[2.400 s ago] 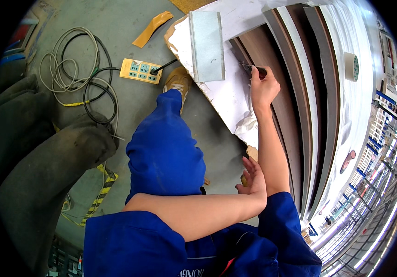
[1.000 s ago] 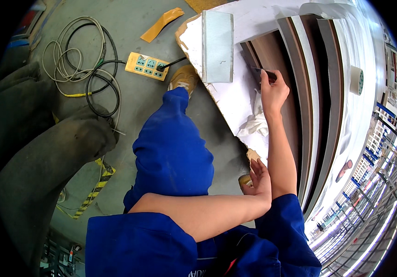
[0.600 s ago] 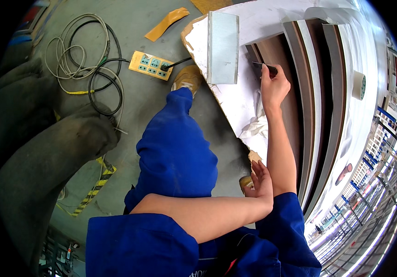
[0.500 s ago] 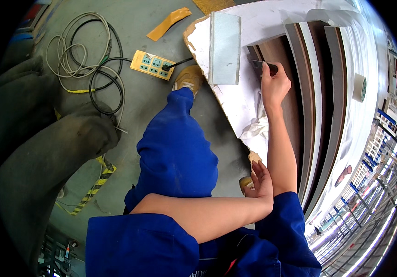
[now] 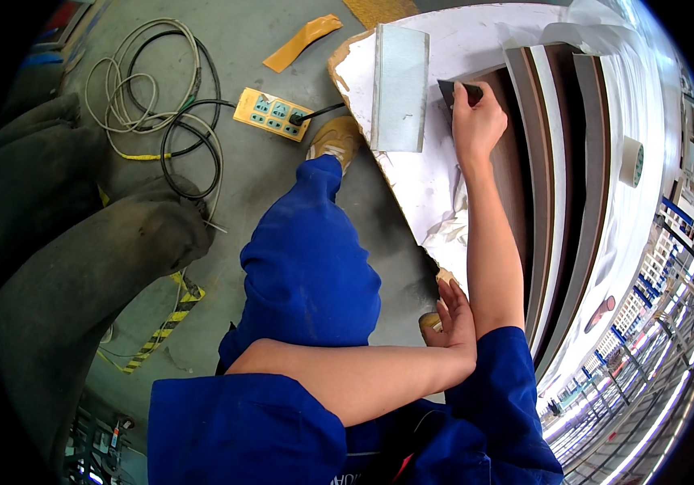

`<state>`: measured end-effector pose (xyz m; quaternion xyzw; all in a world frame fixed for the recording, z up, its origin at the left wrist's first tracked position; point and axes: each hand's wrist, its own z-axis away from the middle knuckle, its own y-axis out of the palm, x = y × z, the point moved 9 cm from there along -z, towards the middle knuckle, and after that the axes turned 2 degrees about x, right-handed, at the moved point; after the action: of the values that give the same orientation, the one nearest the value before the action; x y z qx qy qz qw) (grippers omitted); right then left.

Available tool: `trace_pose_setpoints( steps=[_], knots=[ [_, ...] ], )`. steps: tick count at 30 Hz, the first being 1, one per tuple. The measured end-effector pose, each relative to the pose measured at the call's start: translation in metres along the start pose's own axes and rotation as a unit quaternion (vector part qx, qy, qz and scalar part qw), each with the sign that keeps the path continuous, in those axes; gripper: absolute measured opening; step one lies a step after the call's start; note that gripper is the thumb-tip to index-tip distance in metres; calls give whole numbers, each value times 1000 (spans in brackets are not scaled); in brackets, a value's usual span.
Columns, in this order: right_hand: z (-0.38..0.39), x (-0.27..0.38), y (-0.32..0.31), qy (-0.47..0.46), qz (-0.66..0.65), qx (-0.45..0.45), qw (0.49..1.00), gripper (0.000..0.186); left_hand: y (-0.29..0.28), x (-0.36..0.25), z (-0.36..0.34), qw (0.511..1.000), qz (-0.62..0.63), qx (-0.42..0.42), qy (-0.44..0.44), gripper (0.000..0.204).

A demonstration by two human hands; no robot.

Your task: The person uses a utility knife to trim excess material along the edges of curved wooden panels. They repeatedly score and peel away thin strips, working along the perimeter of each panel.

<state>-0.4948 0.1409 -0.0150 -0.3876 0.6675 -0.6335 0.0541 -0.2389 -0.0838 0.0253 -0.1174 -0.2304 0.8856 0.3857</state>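
My right hand is closed around a small scraper, its dark, flat blade pointing to the far left. Blade and fist are at the left edge of a brown wood-grain panel, the nearest in a row of upright panels. My left hand rests by my right forearm, fingers loosely stretched and nothing seen in them. Just beyond its fingertips is the torn tan corner of a white-covered board. A crumpled white cloth lies on the board, and a flat grey metal plate lies farther off.
On the floor, left of the board, are a yellow power strip with a plug in it, coiled cables and an orange-brown strip. Dark padded shapes fill the left side. A roll of tape is beyond the panels.
My right hand has shifted slightly and the scraper has turned, showing its blade as a wider dark face. The whole view has shifted a little; my left hand keeps its place.
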Motion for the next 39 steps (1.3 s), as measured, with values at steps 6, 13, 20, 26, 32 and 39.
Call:
trace_pose_setpoints(
  steps=[6, 13, 20, 26, 32, 39],
  knots=[
    [-26, 17, -33, -18, -207, 68, 976, 19, -10, -4, 5, 999, 23, -33, 21, 49],
    [74, -37, -142, -1, 55, 157, 986, 11, 10, 37, -14, 988, 134, 42, -63, 37],
    [239, -109, -325, 201, 193, 238, 930, 9, 53, 232, -91, 692, 636, -340, -47, 27],
    [296, -84, -391, 223, 128, 142, 956, 7, 56, 326, -47, -53, 954, -294, 35, 45],
    [282, -12, -407, 26, 115, 75, 990, 17, 122, 364, -54, -183, 913, -353, -89, 45],
    [299, -18, -433, 30, 90, 38, 995, 18, 124, 363, -44, -111, 924, -346, -120, 49]
  ],
)
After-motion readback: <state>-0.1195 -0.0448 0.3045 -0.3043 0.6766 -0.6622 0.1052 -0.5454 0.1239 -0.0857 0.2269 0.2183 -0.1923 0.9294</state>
